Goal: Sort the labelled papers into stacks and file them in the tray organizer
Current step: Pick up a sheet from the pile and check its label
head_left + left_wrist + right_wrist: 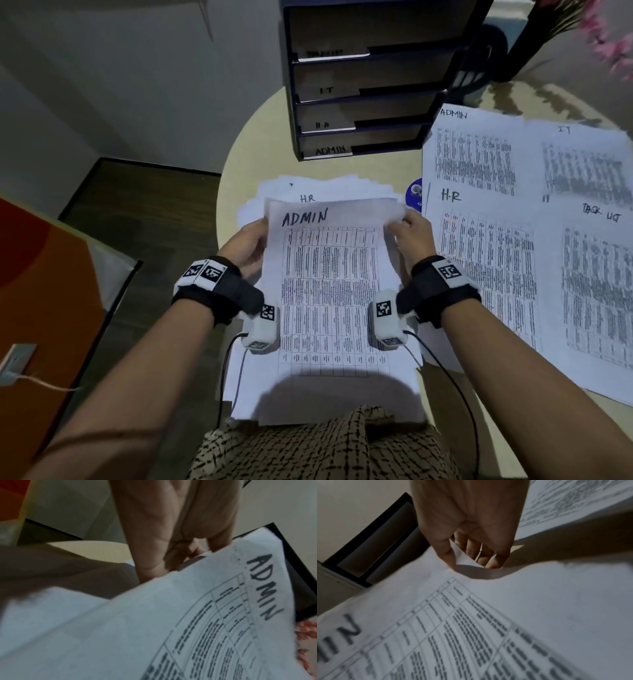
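A sheet marked ADMIN (330,284) (214,628) (471,622) is lifted above a loose pile of papers (308,192) whose top visible sheet reads H.R. My left hand (248,246) (164,555) grips the sheet's upper left edge. My right hand (409,236) (471,551) pinches its upper right corner between thumb and fingers. Four sorted stacks lie to the right: ADMIN (474,154), IT (582,164), H.R (486,260) and TASK LIST (599,291). The dark tray organizer (363,85) stands behind, its tiers labelled IT, H.R and ADMIN; the top label is unreadable.
The round beige table (253,161) ends just left of the pile, with dark floor beyond. A blue round object (413,193) peeks out between the pile and the stacks. A dark vase with pink flowers (534,41) stands at the back right.
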Demonstrator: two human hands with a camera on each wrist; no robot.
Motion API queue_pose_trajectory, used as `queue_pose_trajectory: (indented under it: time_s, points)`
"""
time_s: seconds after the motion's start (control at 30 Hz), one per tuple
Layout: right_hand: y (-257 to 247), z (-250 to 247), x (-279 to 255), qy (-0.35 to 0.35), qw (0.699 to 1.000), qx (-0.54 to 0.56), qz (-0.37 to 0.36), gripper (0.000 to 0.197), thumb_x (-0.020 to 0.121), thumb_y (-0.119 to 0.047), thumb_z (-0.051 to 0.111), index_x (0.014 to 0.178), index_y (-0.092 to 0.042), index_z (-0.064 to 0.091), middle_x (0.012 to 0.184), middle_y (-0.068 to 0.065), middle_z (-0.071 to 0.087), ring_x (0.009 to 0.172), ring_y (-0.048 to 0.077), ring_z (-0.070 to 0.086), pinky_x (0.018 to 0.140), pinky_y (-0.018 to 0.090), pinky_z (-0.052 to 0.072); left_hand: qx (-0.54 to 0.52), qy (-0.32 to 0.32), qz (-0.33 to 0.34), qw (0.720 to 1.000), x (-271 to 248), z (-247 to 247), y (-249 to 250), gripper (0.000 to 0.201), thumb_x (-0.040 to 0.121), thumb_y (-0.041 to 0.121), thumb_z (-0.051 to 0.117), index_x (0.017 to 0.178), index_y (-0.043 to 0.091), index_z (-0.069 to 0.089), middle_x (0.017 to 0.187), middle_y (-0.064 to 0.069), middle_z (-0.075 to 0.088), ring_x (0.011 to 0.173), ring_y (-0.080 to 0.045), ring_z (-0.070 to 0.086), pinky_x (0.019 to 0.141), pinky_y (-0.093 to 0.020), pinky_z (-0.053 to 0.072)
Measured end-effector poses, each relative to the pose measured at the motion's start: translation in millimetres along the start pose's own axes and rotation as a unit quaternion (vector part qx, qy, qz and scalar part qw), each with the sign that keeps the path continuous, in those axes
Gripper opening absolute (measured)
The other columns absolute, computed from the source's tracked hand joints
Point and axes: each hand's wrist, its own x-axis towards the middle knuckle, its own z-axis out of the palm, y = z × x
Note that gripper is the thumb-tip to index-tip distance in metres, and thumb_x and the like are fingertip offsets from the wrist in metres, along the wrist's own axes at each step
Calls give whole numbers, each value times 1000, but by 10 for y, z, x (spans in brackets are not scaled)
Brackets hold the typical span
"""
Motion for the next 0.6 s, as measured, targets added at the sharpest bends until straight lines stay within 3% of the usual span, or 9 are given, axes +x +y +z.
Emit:
queue_pose_trajectory:
  time_s: [0.07, 0.13, 0.2, 0.27, 0.33, 0.37, 0.43, 0.5, 0.6]
  points:
    - [-1, 49, 16, 30, 1000, 7, 1, 17, 82, 9, 46, 98, 3, 47, 85, 12, 54, 69, 15, 54, 57, 18, 42, -44, 2, -38, 998, -6, -78, -70, 70, 60, 56, 75, 112, 13, 61, 117, -8, 61, 122, -20, 50, 108, -43, 41]
    - [-4, 79, 55, 43, 999, 19, -4, 25, 86, 10, 44, 99, -11, 40, 80, 4, 47, 53, 0, 51, 45, 8, 41, 39, -8, -66, 997, -153, 76, -52, 87, 56, 58, 75, 127, 13, 51, 142, -7, 44, 125, -19, 49, 106, -42, 42]
    - [-12, 101, 72, 35, 999, -1, 11, 26, 88, 5, 45, 103, -16, 38, 83, -1, 43, 59, 2, 49, 46, 6, 42, 169, 18, -54, 984, -181, 253, -56, 69, 81, 35, 64, 136, 3, 37, 140, -5, 41, 117, -21, 50, 91, -39, 46]
    - [-29, 79, 64, 19, 999, 25, 34, 30, 89, -1, 46, 116, -12, 40, 94, -3, 46, 79, 11, 51, 68, 13, 46, 208, 60, -32, 976, -284, 556, 19, 52, 94, 19, 51, 138, 0, 31, 126, -6, 45, 120, -21, 44, 95, -34, 37]
    - [-130, -16, 30, 0, 999, 34, 42, 44, 91, -5, 48, 133, -6, 34, 113, 0, 43, 102, 15, 48, 81, 14, 46, 237, 96, 26, 966, -156, 644, 128, 27, 97, 19, 45, 122, 9, 45, 105, 2, 57, 107, -10, 52, 87, -28, 33]
    - [-205, -90, 2, -8, 998, 37, 45, 46, 93, -5, 48, 135, 0, 30, 114, 2, 43, 105, 16, 47, 78, 11, 47, 253, 109, 53, 960, -97, 714, 235, 11, 97, 23, 45, 103, 14, 47, 92, 6, 63, 97, -4, 57, 86, -28, 33]
    - [-410, -295, -78, -35, 998, 39, 43, 27, 94, -1, 48, 119, 5, 40, 98, 2, 53, 93, 14, 54, 68, 8, 47, 238, 113, 98, 960, 106, 846, 489, 35, 94, 32, 51, 113, 2, 51, 110, -4, 69, 107, -13, 62, 95, -37, 40]
    - [-627, -510, -116, -48, 999, -22, 13, 16, 94, 2, 46, 109, -2, 49, 86, 0, 55, 78, 10, 55, 58, 4, 46, 189, 104, 150, 965, 253, 1102, 698, 61, 87, 37, 56, 134, 2, 40, 138, -19, 49, 126, -35, 48, 106, -48, 38]
    - [-887, -867, 15, 3, 986, -155, -55, 18, 93, 1, 45, 103, -10, 53, 84, 1, 55, 72, 12, 52, 58, 4, 42, 165, 71, 210, 961, 455, 1595, 911, 49, 94, 21, 50, 135, -3, 39, 135, -7, 48, 120, -22, 51, 106, -35, 36]
